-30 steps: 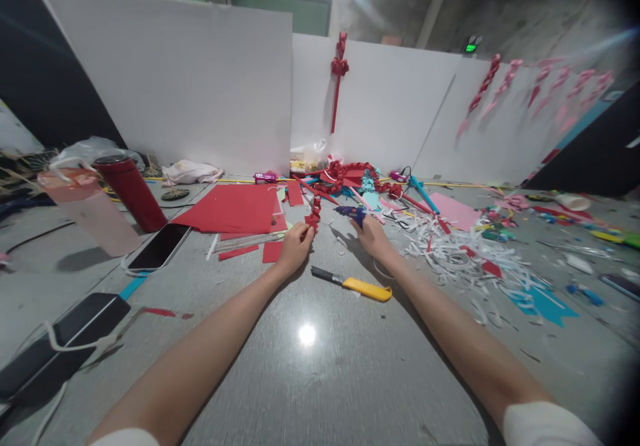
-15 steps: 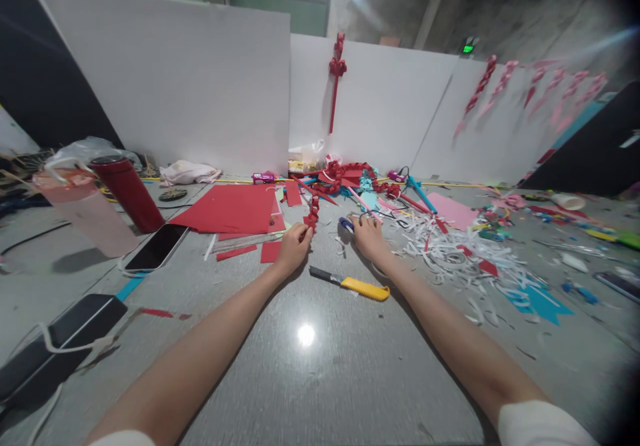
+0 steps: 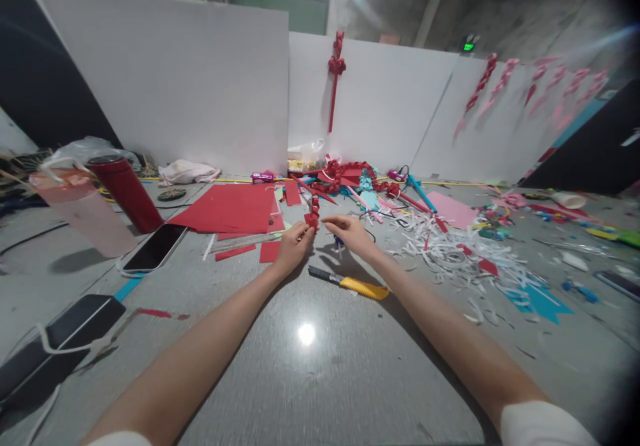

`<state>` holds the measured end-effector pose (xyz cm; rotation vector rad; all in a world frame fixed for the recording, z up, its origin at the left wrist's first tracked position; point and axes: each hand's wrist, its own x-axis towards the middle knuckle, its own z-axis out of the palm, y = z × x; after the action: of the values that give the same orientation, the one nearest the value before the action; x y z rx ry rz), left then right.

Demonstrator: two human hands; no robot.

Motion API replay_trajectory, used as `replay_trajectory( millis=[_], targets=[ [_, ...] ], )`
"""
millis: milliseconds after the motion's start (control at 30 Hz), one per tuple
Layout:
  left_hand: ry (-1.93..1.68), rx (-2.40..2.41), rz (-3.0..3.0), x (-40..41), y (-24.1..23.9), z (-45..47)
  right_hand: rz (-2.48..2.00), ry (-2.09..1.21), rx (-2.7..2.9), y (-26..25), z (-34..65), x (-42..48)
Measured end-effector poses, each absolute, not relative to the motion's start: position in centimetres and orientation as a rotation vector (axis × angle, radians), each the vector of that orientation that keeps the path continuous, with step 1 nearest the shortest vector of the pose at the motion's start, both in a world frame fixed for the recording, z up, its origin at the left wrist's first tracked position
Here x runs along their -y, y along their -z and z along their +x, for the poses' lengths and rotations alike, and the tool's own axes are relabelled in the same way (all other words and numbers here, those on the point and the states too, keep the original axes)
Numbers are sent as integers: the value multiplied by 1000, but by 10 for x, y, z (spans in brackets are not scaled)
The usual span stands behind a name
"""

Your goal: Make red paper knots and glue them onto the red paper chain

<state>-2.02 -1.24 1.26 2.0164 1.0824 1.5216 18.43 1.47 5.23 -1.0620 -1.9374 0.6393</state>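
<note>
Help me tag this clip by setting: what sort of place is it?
Probably an indoor craft workspace: a yellow cutter, white paper-like strips heaped to the right, and red and pink ornaments hanging on white panels.

Site type: craft workshop, as I see it.
My work surface (image 3: 310, 386): paper shreds (image 3: 453, 249), yellow cutter (image 3: 364, 289).
White partition (image 3: 200, 86): hung with a red ornament (image 3: 337, 66) and pink streamers (image 3: 507, 76).
Building shell: concrete wall (image 3: 550, 26) behind (green sign (image 3: 468, 47) lit).
</note>
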Motion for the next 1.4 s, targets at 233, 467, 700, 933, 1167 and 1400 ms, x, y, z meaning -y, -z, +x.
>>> replay_trajectory(
  millis=[233,467,700,933,1167,1400],
  targets=[
    [-1521,-1042,2016,14,-12,-18,-902,-841,1560,-38,152,6],
    [-1553,-928,1715,19,-12,-9,-920,-919,1402,-43,151,13],
    [-1566,-815,1313,22,-17,1,-916,-1022,1336,-43,152,7],
    [-1552,-908,1305,21,-23,-2,-919,-1097,1362,-44,152,6],
    [-1645,-1026,1374,17,-22,-5,-927,-1119,1367,-40,149,6],
    [-1673,-1099,1621,22,-24,-9,-955,-1114,1384,-42,150,5]
  ],
)
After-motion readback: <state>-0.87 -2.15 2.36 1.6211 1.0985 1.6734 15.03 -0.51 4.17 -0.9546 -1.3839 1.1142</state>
